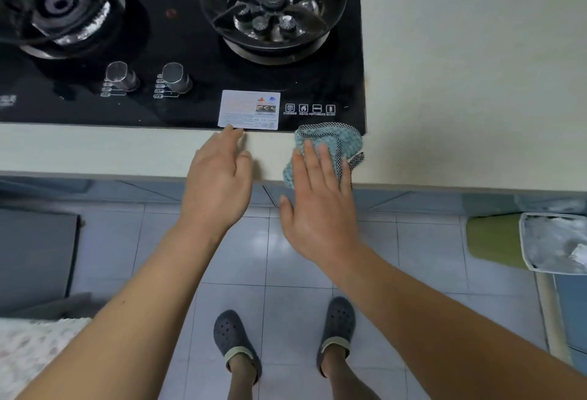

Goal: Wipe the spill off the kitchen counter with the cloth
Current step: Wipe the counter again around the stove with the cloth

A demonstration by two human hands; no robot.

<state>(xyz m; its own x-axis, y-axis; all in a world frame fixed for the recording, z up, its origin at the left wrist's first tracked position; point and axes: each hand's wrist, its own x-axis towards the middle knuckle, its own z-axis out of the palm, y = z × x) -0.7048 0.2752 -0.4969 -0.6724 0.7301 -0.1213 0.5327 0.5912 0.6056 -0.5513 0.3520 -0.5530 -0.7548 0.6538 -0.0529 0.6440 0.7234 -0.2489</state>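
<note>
Pale cream kitchen counter [460, 66] lies open to the right; raised black glass gas hob [190, 50], round burners [273, 2] and metal knobs [174, 77] block behind.

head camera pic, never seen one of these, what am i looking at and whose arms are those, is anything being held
There is no machine here. The single picture comes from a camera worn on a person's head, looking forward and down, so the arms are the wearer's own, with their feet in dark clogs on the tiled floor below.

Ahead is a pale kitchen counter with a black gas hob set into it: two burners, two knobs, and a white label near its front edge.

The right hand lies flat with straight fingers on a bunched blue-green cloth at the counter's front edge, pressing rather than gripping it. The left hand is open and holds nothing, fingertips near the hob's edge. I can't make out a spill.
</note>
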